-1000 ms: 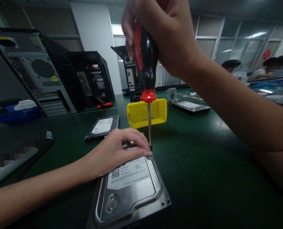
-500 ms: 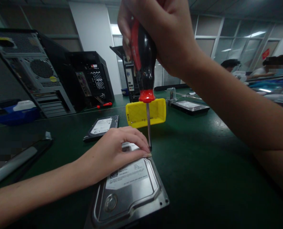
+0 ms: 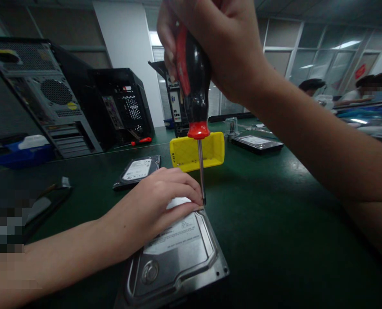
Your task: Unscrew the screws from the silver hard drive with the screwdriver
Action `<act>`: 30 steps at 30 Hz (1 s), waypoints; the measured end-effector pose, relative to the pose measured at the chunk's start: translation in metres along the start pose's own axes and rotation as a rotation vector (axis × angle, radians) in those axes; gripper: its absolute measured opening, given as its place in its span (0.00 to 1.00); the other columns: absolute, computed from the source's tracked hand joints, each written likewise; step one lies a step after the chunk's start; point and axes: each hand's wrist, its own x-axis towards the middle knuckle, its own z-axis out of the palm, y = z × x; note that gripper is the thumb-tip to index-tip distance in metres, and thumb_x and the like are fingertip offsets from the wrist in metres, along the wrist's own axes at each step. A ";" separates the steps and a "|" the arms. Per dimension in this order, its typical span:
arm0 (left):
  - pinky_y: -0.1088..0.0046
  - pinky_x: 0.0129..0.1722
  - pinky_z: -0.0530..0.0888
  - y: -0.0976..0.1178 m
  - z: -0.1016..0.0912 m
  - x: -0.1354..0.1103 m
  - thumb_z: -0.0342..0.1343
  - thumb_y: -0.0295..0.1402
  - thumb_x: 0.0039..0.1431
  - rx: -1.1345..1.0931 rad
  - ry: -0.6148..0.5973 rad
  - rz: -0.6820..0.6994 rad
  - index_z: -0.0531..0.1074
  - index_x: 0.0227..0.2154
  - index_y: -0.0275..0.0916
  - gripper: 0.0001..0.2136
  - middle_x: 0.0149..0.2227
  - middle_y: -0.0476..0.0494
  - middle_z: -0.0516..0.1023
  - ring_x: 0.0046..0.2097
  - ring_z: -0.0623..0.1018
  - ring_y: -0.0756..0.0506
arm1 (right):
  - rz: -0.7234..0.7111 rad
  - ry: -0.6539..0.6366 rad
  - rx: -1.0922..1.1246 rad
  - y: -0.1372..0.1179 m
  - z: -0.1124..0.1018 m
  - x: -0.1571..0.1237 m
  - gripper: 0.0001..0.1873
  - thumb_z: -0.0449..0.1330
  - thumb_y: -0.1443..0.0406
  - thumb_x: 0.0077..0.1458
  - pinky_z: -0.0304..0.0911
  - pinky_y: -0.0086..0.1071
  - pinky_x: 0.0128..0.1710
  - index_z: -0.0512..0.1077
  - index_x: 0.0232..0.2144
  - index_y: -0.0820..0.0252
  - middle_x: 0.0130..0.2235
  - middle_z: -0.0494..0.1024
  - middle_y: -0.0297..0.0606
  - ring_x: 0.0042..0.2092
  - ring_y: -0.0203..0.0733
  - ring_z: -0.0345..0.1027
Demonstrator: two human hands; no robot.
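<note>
A silver hard drive with a white label lies at the front of the green bench. Across its far part rests my left hand, closed, thumb and fingertips brought together at the drive's right edge. My right hand is wrapped round the black and red handle of a screwdriver. The shaft points nearly straight down, its tip at that same edge, right beside my left fingertips. Whether a screw sits under the tip is hidden. Just behind stands a yellow tray tipped toward me, with several small screws along its lower side.
A second hard drive lies behind my left hand, a third at the back right beside a clear cup. Open computer cases line the back left, near a red screwdriver and a blue bin. People sit far right.
My left hand has shifted slightly, its knuckles a little higher and fingers more bent at the drive's edge. The screwdriver and my right hand have barely moved.
</note>
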 end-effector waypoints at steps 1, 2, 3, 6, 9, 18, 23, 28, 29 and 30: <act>0.73 0.43 0.67 0.000 -0.001 0.000 0.54 0.27 0.61 0.012 -0.013 0.005 0.75 0.34 0.40 0.05 0.40 0.50 0.76 0.43 0.74 0.49 | 0.005 -0.002 -0.005 0.000 0.000 0.000 0.12 0.40 0.71 0.53 0.57 0.18 0.18 0.54 0.19 0.67 0.13 0.59 0.20 0.16 0.23 0.60; 0.73 0.43 0.66 0.000 -0.001 0.000 0.54 0.27 0.62 0.023 -0.022 0.012 0.75 0.35 0.40 0.05 0.40 0.50 0.76 0.43 0.74 0.49 | 0.010 -0.005 -0.008 -0.001 0.000 0.000 0.13 0.40 0.71 0.53 0.57 0.18 0.19 0.54 0.18 0.67 0.13 0.59 0.20 0.17 0.23 0.60; 0.73 0.43 0.66 0.001 -0.002 0.000 0.54 0.27 0.62 0.032 -0.030 0.019 0.74 0.35 0.40 0.05 0.40 0.50 0.76 0.43 0.73 0.49 | 0.009 -0.009 -0.011 -0.001 0.000 0.000 0.14 0.39 0.70 0.53 0.57 0.18 0.19 0.54 0.18 0.67 0.13 0.58 0.20 0.17 0.23 0.60; 0.72 0.42 0.65 0.001 -0.002 0.000 0.53 0.26 0.63 0.052 -0.027 0.056 0.74 0.35 0.40 0.06 0.40 0.50 0.76 0.43 0.73 0.49 | 0.012 -0.013 -0.017 -0.001 0.000 -0.001 0.14 0.37 0.70 0.53 0.57 0.18 0.20 0.54 0.18 0.66 0.13 0.58 0.20 0.17 0.23 0.61; 0.72 0.42 0.64 0.002 0.000 0.000 0.52 0.25 0.63 0.108 -0.003 0.105 0.74 0.36 0.39 0.06 0.40 0.50 0.76 0.42 0.73 0.48 | 0.026 -0.003 -0.022 0.000 0.001 -0.001 0.13 0.38 0.70 0.53 0.57 0.17 0.19 0.53 0.19 0.66 0.13 0.59 0.20 0.17 0.22 0.61; 0.68 0.42 0.62 0.003 0.004 -0.003 0.45 0.28 0.68 0.307 0.066 0.233 0.73 0.37 0.37 0.10 0.41 0.48 0.77 0.41 0.72 0.47 | 0.023 -0.011 -0.152 -0.005 0.000 0.001 0.17 0.36 0.58 0.49 0.57 0.18 0.21 0.52 0.20 0.65 0.14 0.58 0.19 0.17 0.21 0.59; 0.66 0.42 0.64 0.003 0.004 -0.005 0.45 0.25 0.67 0.384 0.106 0.317 0.72 0.37 0.35 0.10 0.41 0.45 0.78 0.41 0.73 0.46 | -0.003 -0.022 -0.114 -0.004 -0.001 -0.001 0.15 0.35 0.65 0.52 0.56 0.17 0.22 0.53 0.19 0.65 0.14 0.58 0.20 0.18 0.20 0.59; 0.66 0.41 0.65 0.006 0.002 -0.003 0.42 0.23 0.67 0.421 0.095 0.363 0.72 0.38 0.34 0.12 0.41 0.45 0.78 0.41 0.73 0.45 | -0.001 0.001 -0.045 0.000 -0.001 -0.002 0.10 0.41 0.69 0.52 0.57 0.15 0.23 0.55 0.21 0.66 0.14 0.61 0.20 0.19 0.20 0.60; 0.66 0.41 0.65 0.006 0.001 -0.002 0.41 0.23 0.67 0.434 0.097 0.373 0.73 0.37 0.34 0.13 0.41 0.45 0.78 0.41 0.73 0.45 | 0.000 0.000 -0.047 0.000 -0.001 -0.001 0.10 0.41 0.69 0.52 0.57 0.15 0.23 0.55 0.22 0.66 0.15 0.61 0.21 0.19 0.20 0.59; 0.66 0.41 0.66 0.007 0.001 -0.001 0.40 0.23 0.68 0.451 0.101 0.383 0.73 0.37 0.34 0.14 0.41 0.45 0.78 0.41 0.74 0.45 | -0.001 -0.004 -0.048 0.000 -0.002 -0.001 0.09 0.41 0.69 0.52 0.57 0.15 0.23 0.55 0.22 0.66 0.15 0.61 0.21 0.19 0.20 0.59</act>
